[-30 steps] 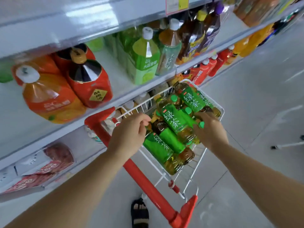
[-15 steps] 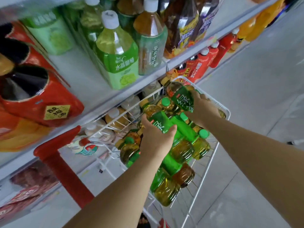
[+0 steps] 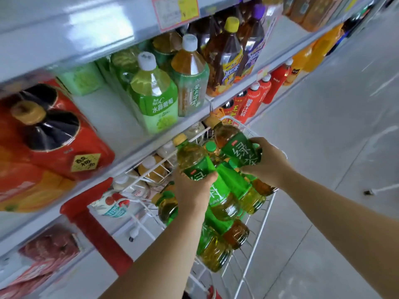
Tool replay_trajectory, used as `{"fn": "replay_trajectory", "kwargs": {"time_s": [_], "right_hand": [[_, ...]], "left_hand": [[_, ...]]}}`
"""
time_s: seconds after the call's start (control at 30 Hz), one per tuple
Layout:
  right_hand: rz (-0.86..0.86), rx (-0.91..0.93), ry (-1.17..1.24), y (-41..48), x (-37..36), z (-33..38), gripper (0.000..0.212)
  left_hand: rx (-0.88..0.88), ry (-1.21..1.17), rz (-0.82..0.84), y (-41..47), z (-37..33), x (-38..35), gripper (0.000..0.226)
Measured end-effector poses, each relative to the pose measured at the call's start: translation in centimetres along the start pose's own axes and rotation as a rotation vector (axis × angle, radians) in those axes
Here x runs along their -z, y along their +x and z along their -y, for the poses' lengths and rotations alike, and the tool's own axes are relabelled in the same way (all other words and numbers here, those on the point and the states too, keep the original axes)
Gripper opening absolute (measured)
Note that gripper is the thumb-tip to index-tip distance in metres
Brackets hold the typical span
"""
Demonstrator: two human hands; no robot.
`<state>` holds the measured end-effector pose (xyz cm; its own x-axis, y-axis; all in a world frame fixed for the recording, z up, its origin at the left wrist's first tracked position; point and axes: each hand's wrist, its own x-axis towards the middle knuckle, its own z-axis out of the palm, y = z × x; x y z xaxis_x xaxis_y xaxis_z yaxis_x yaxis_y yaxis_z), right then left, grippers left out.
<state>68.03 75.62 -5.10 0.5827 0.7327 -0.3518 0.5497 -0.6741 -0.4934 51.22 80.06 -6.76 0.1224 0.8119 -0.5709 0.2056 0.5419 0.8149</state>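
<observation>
A white wire shopping cart [image 3: 262, 214] with a red handle [image 3: 99, 225] holds several green-label tea bottles [image 3: 224, 203]. My left hand [image 3: 192, 190] grips one green tea bottle [image 3: 193, 158] by its label, neck pointing up and away, raised above the pile. My right hand [image 3: 269, 162] grips a second green tea bottle [image 3: 235, 143], also lifted above the others. Both bottles hang over the cart, just below the front edge of the middle shelf [image 3: 121, 126].
The middle shelf carries big drink bottles: a light green grape drink [image 3: 155, 98], a green tea [image 3: 192, 78], dark tea bottles [image 3: 228, 59] and red-wrapped bottles [image 3: 56, 134] at left. Red bottles [image 3: 252, 100] stand on the lower shelf. Grey floor [image 3: 323, 137] lies to the right.
My left hand left the cart's rim and took a bottle from the pile. My right hand took another. Both bottles have risen above the pile, and the view moved closer to the shelves.
</observation>
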Motion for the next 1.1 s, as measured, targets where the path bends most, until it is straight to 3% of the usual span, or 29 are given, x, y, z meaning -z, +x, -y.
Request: {"fn": "replay_trajectory", "kwargs": {"time_s": [0.1, 0.3, 0.63, 0.8, 0.9, 1.1], "right_hand": [[-0.042, 0.028, 0.184, -4.1, 0.9, 2.2, 0.08], [-0.121, 0.22, 0.258, -13.8, 4.2, 10.5, 0.072], [-0.086, 0.65, 0.683, -27.1, 3.3, 27.7, 0.058], [-0.093, 0.887, 0.701, -31.4, 1.1, 35.5, 0.07], [-0.081, 0.981, 0.68, -33.0, -0.9, 39.3, 0.068], [-0.07, 1.039, 0.621, -32.3, -5.3, 44.7, 0.066]], "left_hand": [[-0.2, 0.039, 0.053, -2.6, -2.1, 3.1, 0.062], [-0.499, 0.111, 0.063, -8.9, -7.8, 12.0, 0.069], [-0.903, 0.135, -0.209, -20.7, -15.3, 30.7, 0.067], [-1.099, 0.236, -0.408, -23.9, -15.7, 39.4, 0.073], [-1.101, 0.217, -0.537, -24.2, -15.9, 43.1, 0.085], [-0.998, 0.215, -0.619, -22.1, -15.8, 48.3, 0.072]]}}
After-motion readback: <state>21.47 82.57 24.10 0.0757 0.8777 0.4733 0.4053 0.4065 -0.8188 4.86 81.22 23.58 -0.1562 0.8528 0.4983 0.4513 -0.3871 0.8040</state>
